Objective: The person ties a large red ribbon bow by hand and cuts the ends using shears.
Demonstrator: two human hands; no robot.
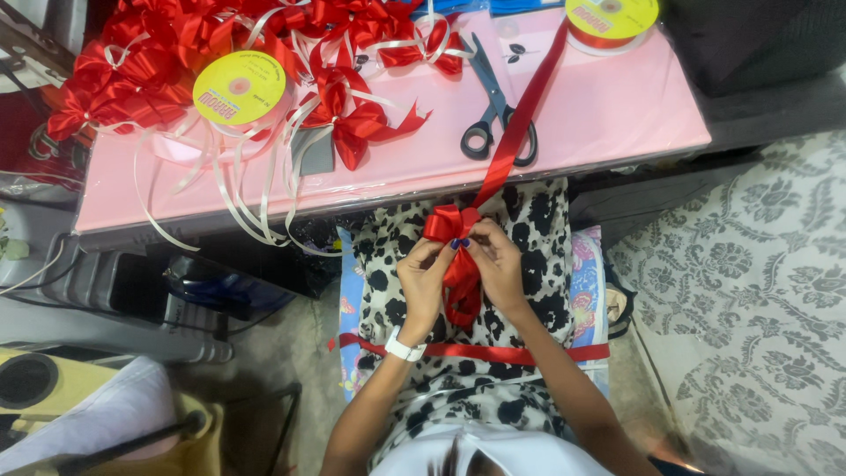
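We pinch the half-formed red bow (451, 231) in both hands (423, 280) (499, 264), seemingly untied, with its ribbon (520, 110) uncut; finished bows (352, 115) fill the table (608, 115)

Round yellow label (239, 86) on a ribbon spool, left part of the pink surface (617, 115). Second round yellow label (612, 16) on a spool at the far right edge.

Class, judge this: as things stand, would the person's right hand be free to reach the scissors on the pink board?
Probably not at once: the right hand and left hand pinch the red ribbon bow; the scissors lie uncovered.
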